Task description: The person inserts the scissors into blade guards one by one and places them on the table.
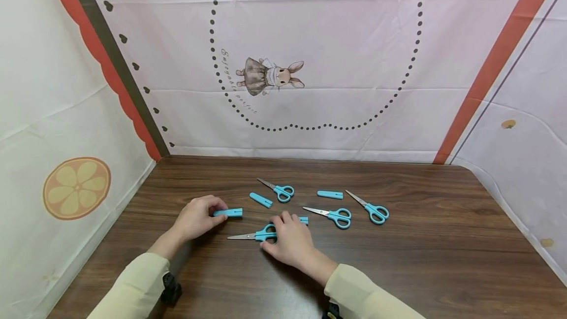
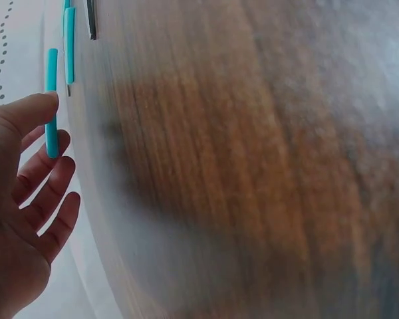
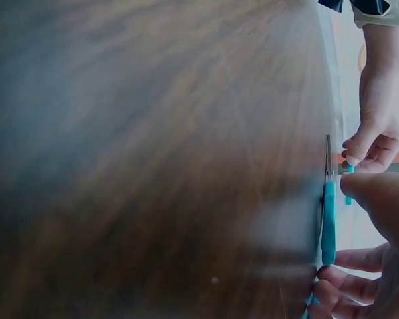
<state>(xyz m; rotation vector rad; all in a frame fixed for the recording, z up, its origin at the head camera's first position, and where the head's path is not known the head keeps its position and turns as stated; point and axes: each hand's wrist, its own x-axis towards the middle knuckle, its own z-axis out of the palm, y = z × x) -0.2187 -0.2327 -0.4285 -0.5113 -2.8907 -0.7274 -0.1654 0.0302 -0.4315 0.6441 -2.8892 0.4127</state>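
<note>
My left hand [image 1: 195,219] pinches a light-blue scissors cover [image 1: 235,212] between thumb and fingers, its open end pointing right; the left wrist view shows the same cover [image 2: 52,133] edge-on. My right hand [image 1: 293,241] holds a pair of scissors [image 1: 265,234] by the blue handles, partly hidden by the fingers. The blades are closed and point left, just below the cover. In the right wrist view these scissors [image 3: 328,222] appear edge-on between thumb and fingers. Another blue cover [image 1: 303,220] shows partly behind the right hand.
Farther back on the brown wooden table [image 1: 421,260] lie a cover [image 1: 261,200] beside small scissors [image 1: 283,193], and a second cover [image 1: 330,194] near two more scissors [image 1: 340,218], [image 1: 376,213]. A printed cloth [image 1: 354,63] hangs behind the table and along both sides.
</note>
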